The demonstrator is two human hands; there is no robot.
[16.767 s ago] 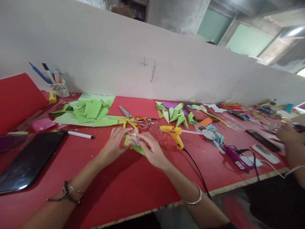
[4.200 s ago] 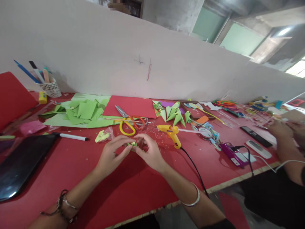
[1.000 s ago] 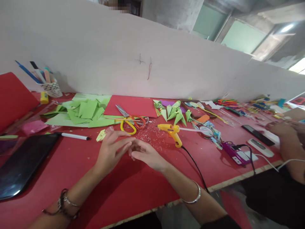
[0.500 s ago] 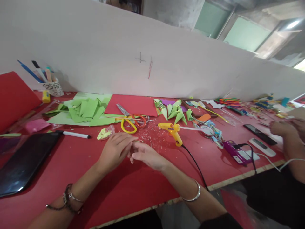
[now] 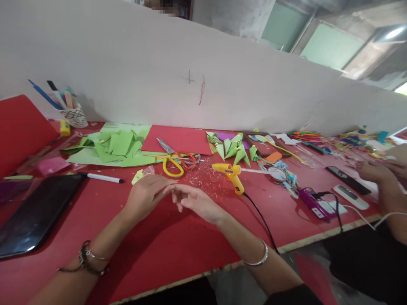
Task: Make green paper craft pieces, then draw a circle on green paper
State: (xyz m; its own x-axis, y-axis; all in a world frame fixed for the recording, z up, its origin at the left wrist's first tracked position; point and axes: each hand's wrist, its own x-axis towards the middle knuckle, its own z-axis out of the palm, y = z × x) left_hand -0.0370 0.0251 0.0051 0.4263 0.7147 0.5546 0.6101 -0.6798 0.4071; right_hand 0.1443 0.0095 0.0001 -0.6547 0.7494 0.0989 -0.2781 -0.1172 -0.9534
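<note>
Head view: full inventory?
table: one, red, foreground
wall: one, white, rear
pen cup: one, white, rear left
tube: one, yellow, left
paper: many, green, rear left
cards: two, red, left and rear
scissors: count unclear, yellow/orange handles, centre
cones: several, green, centre
glue gun: one, yellow, centre
slab: one, black, left
marker: one, white, left
packets: two, pink, yellow, left
remotes: two, black, white, right
power strip: one, purple, right
clutter: uncounted, mixed, far right
other person's hands: two, right edge
left hand: one, centre
right hand: one, centre
</note>
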